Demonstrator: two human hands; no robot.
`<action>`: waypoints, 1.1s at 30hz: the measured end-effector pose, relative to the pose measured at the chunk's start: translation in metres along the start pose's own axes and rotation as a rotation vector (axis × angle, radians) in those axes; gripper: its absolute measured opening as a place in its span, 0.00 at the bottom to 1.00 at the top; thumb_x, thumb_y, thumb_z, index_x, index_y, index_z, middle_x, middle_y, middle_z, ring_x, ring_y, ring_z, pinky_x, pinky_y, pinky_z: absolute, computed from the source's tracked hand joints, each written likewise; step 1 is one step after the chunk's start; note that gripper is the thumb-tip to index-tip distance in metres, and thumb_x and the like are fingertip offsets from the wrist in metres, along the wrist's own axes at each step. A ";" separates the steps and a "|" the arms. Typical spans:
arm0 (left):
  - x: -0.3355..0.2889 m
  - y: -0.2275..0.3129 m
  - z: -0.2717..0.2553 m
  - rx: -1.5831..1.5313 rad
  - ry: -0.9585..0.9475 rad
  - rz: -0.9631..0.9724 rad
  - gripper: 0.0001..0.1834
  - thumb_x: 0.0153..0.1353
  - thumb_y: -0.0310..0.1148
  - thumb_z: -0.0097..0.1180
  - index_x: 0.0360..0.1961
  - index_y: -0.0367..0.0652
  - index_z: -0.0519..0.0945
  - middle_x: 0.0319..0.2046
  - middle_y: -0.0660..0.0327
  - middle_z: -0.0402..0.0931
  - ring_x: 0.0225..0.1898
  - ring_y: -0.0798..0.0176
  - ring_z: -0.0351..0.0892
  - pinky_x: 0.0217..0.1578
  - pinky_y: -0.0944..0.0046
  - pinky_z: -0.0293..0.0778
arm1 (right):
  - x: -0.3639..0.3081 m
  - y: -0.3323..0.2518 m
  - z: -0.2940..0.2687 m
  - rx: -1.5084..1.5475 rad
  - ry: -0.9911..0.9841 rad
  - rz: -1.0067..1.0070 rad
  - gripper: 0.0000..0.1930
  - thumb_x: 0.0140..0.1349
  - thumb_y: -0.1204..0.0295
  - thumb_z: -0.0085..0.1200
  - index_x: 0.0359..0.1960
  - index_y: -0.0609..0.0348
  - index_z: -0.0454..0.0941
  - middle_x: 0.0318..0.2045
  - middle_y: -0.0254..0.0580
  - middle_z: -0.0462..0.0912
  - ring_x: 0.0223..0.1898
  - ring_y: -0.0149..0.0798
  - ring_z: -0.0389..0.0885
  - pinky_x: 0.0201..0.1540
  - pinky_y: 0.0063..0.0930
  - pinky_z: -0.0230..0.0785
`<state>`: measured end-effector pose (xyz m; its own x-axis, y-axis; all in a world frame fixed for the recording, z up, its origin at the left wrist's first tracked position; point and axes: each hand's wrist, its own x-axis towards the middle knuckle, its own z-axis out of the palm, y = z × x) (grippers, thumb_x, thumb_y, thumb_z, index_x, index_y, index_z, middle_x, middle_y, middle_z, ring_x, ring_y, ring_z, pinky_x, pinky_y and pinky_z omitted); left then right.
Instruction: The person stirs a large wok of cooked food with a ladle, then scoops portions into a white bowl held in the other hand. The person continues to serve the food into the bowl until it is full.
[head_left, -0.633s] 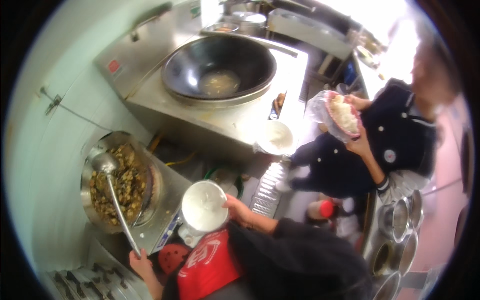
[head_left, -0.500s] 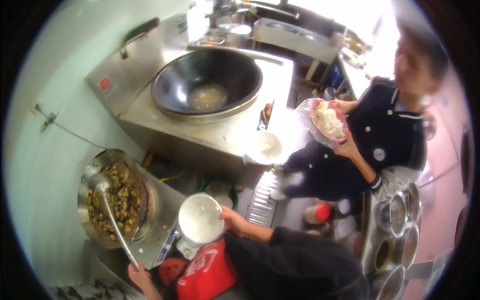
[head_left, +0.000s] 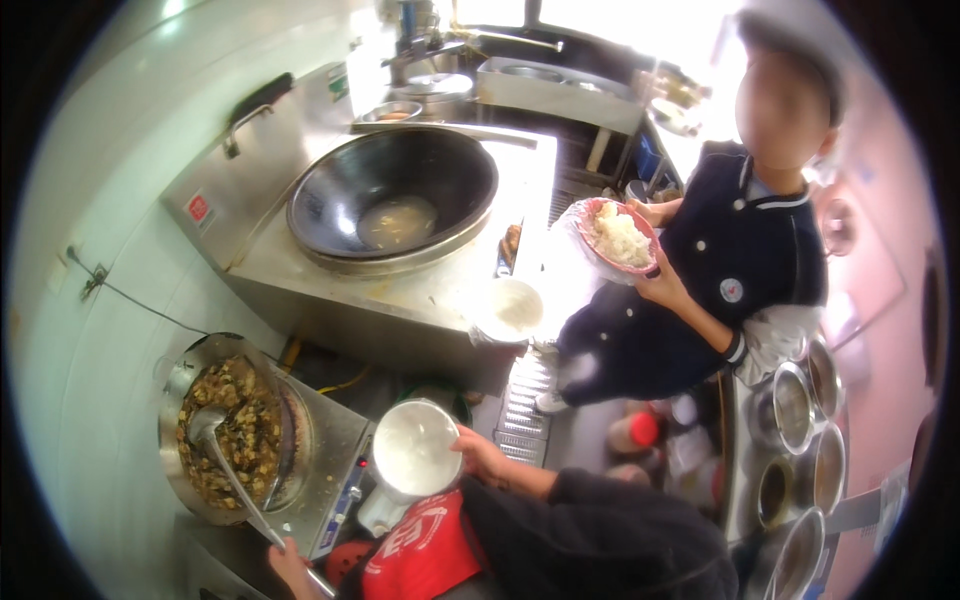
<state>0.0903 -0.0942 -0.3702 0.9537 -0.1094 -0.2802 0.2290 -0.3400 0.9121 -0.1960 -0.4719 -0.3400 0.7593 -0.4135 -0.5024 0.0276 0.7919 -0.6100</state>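
Scooping seems the step in hand: at lower left the left hand [head_left: 288,568] is closed around the ladle [head_left: 240,482], its head at the food [head_left: 228,395], while the right hand [head_left: 484,458] pinches the white bowl's [head_left: 417,450] rim at lower centre. Lifting calls for a level ladle above the pan's [head_left: 170,470] rim, with open room over the metal ledge [head_left: 336,428] towards the bowl.

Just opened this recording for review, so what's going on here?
The person's left hand holds a long-handled ladle, its head at the chopped food in a metal pan. The right hand holds a white bowl. Nearby, another person holds a pink bowl of what looks like rice. A black wok holds some liquid.
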 end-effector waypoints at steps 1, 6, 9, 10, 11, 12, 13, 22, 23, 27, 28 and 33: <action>-0.001 0.001 0.003 -0.005 -0.010 0.004 0.11 0.64 0.35 0.56 0.37 0.38 0.72 0.24 0.61 0.71 0.12 0.69 0.66 0.10 0.67 0.62 | 0.000 -0.001 -0.001 -0.008 -0.001 -0.004 0.33 0.56 0.70 0.48 0.68 0.51 0.63 0.58 0.42 0.73 0.57 0.41 0.74 0.55 0.36 0.73; -0.010 0.010 0.011 -0.001 -0.024 -0.064 0.12 0.63 0.35 0.57 0.42 0.38 0.74 0.25 0.61 0.71 0.13 0.68 0.67 0.12 0.68 0.64 | 0.003 0.001 0.000 -0.007 0.060 0.017 0.32 0.56 0.68 0.48 0.67 0.45 0.66 0.41 0.31 0.78 0.27 0.24 0.68 0.23 0.16 0.56; -0.015 0.013 0.009 0.029 -0.019 -0.097 0.14 0.62 0.34 0.58 0.45 0.39 0.74 0.26 0.61 0.72 0.14 0.69 0.69 0.13 0.69 0.66 | 0.003 0.002 0.001 0.032 -0.004 -0.037 0.32 0.55 0.69 0.49 0.66 0.46 0.67 0.46 0.36 0.80 0.37 0.29 0.78 0.29 0.18 0.66; -0.016 0.014 0.009 0.027 -0.030 -0.104 0.14 0.61 0.34 0.58 0.45 0.39 0.74 0.27 0.61 0.73 0.14 0.69 0.69 0.13 0.70 0.67 | 0.004 0.001 0.000 0.000 0.018 -0.007 0.33 0.55 0.70 0.48 0.67 0.49 0.65 0.51 0.39 0.77 0.44 0.34 0.77 0.37 0.25 0.69; -0.017 0.015 0.009 0.038 -0.034 -0.099 0.15 0.61 0.34 0.59 0.46 0.39 0.74 0.27 0.61 0.73 0.15 0.69 0.70 0.13 0.70 0.67 | 0.005 0.000 -0.001 -0.030 0.004 0.010 0.34 0.55 0.70 0.47 0.68 0.51 0.62 0.55 0.41 0.75 0.51 0.38 0.76 0.45 0.31 0.73; -0.018 0.015 0.008 0.038 -0.040 -0.090 0.16 0.61 0.34 0.59 0.47 0.39 0.74 0.27 0.60 0.73 0.15 0.69 0.70 0.13 0.70 0.68 | 0.006 -0.001 -0.001 -0.071 0.009 0.042 0.34 0.56 0.70 0.47 0.69 0.53 0.60 0.60 0.44 0.73 0.58 0.43 0.74 0.54 0.38 0.76; -0.019 0.016 0.008 0.048 -0.027 -0.103 0.16 0.60 0.33 0.59 0.47 0.39 0.73 0.28 0.60 0.73 0.15 0.69 0.71 0.14 0.70 0.68 | 0.007 -0.002 0.000 -0.053 -0.029 0.030 0.34 0.56 0.70 0.47 0.69 0.53 0.60 0.60 0.44 0.72 0.58 0.43 0.74 0.54 0.38 0.76; -0.031 0.024 0.000 0.070 -0.036 -0.021 0.35 0.56 0.26 0.61 0.65 0.37 0.62 0.32 0.57 0.78 0.27 0.66 0.79 0.29 0.68 0.76 | 0.011 -0.005 0.018 0.053 -0.033 0.021 0.33 0.54 0.72 0.47 0.66 0.51 0.66 0.50 0.41 0.79 0.42 0.36 0.82 0.34 0.25 0.77; -0.033 0.029 0.003 0.139 0.033 0.104 0.35 0.56 0.25 0.61 0.65 0.36 0.63 0.34 0.57 0.78 0.30 0.66 0.79 0.35 0.68 0.76 | 0.011 -0.004 0.018 0.066 -0.112 -0.006 0.33 0.54 0.72 0.47 0.66 0.51 0.65 0.50 0.41 0.79 0.42 0.37 0.82 0.35 0.26 0.78; -0.052 0.072 0.018 -0.191 0.261 0.532 0.25 0.60 0.18 0.55 0.59 0.36 0.70 0.40 0.59 0.78 0.44 0.67 0.77 0.48 0.68 0.73 | 0.015 -0.005 0.020 -0.004 -0.062 0.079 0.33 0.55 0.67 0.49 0.67 0.51 0.63 0.51 0.44 0.79 0.45 0.41 0.82 0.38 0.30 0.79; -0.060 0.088 0.021 -0.241 0.269 0.547 0.20 0.60 0.18 0.54 0.54 0.37 0.73 0.38 0.60 0.78 0.42 0.68 0.77 0.47 0.70 0.73 | 0.018 -0.006 0.024 0.020 -0.053 0.125 0.33 0.55 0.66 0.49 0.66 0.54 0.63 0.52 0.46 0.78 0.47 0.44 0.81 0.41 0.32 0.79; -0.105 0.148 0.054 -0.329 -0.400 0.242 0.24 0.63 0.27 0.55 0.61 0.41 0.68 0.49 0.58 0.78 0.49 0.65 0.77 0.46 0.68 0.74 | 0.022 -0.026 0.054 -0.029 -0.176 0.251 0.32 0.57 0.65 0.52 0.63 0.67 0.63 0.56 0.55 0.76 0.58 0.53 0.75 0.59 0.51 0.71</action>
<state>0.0136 -0.1833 -0.2224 0.8529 -0.5151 -0.0845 0.1229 0.0408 0.9916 -0.1451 -0.4777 -0.3021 0.8410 -0.1210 -0.5273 -0.1911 0.8454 -0.4988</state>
